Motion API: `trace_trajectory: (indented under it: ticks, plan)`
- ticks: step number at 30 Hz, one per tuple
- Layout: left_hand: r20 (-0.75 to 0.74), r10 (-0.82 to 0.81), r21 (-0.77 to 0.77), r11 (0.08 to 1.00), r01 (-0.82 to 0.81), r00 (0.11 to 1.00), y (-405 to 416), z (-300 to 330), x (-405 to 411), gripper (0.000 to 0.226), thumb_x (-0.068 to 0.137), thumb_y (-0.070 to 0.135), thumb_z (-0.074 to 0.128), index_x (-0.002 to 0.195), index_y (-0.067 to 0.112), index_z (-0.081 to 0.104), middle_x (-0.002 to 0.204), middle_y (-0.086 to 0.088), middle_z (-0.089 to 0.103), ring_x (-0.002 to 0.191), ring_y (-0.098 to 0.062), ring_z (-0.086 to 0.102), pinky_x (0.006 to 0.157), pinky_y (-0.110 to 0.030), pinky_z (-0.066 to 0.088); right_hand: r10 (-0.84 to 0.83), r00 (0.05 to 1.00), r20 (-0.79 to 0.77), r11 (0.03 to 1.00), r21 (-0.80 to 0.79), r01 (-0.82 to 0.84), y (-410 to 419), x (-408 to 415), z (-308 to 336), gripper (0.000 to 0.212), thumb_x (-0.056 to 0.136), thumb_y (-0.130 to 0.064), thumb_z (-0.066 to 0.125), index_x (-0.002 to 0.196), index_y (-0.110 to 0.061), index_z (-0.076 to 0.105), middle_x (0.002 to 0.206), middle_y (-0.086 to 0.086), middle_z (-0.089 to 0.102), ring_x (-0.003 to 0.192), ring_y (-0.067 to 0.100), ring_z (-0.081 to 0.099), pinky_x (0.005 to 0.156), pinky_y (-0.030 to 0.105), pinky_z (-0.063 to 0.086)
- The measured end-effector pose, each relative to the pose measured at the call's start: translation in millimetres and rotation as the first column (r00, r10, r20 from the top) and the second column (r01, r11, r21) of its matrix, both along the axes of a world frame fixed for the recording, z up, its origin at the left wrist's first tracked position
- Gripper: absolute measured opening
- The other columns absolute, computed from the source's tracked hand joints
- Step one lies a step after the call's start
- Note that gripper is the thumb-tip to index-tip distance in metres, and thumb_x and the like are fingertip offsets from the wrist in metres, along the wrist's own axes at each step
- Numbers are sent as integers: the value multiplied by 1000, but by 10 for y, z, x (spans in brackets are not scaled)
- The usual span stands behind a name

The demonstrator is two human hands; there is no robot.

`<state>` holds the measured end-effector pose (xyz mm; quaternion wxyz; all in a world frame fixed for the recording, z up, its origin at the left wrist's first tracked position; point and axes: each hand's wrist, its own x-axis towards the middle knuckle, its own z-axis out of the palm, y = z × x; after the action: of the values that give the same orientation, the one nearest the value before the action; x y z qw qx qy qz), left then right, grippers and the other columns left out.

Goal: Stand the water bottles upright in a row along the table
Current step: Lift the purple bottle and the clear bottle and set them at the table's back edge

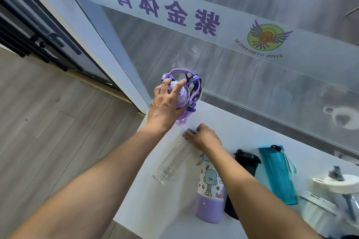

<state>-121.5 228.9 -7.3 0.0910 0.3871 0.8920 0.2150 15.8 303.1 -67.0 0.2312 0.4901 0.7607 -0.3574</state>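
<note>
Right forearm hides the black bottle [246, 161] (partly), cartoon bottle [210, 198] top.

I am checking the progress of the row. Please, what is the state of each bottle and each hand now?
left hand: gripping purple strap bottle's lid
purple strap bottle: upright, at table's end
right hand: on clear bottle's cap
clear bottle: upright
cartoon bottle: upright
black bottle: upright
teal bottle: upright
white-lidded bottle: upright

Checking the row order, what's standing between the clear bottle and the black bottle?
In the head view, the cartoon-print bottle with the lilac base stands between the clear bottle and the black bottle.
</note>
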Motion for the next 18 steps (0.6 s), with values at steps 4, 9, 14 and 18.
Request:
trace_trajectory:
  ticks: [4,9,14,18]
  plan:
    - [6,-12,12,1000,12,1000,-11,5,-5,85,72,32,83,145,38,40,153,-4,31,127,-34,36,81,-48,54,-158,984,-80,984,-94,151,46,-25,-21,46,73,-54,66,96,-14,61,94,7,66,86,28,63,72,37,58]
    - [12,-28,9,1000,28,1000,-20,20,-7,87,73,36,81,147,38,36,154,-5,29,130,-34,33,83,-46,52,-375,837,-398,925,-109,363,368,154,243,59,77,-44,81,125,-15,64,116,7,70,100,22,66,77,28,51]
    - [2,-9,31,999,9,1000,-33,-16,15,87,72,33,82,147,39,37,155,-5,29,132,-33,32,82,-44,51,-314,651,-691,907,-16,420,554,383,616,56,76,-31,86,125,-17,62,118,1,64,100,11,65,81,12,50]
    - [10,-4,34,999,4,1000,-34,-26,22,89,71,33,83,147,40,36,155,-4,29,133,-32,32,84,-45,50,-74,660,-747,903,231,363,536,467,774,61,77,-28,86,130,-15,59,118,-3,53,95,5,58,77,0,45]
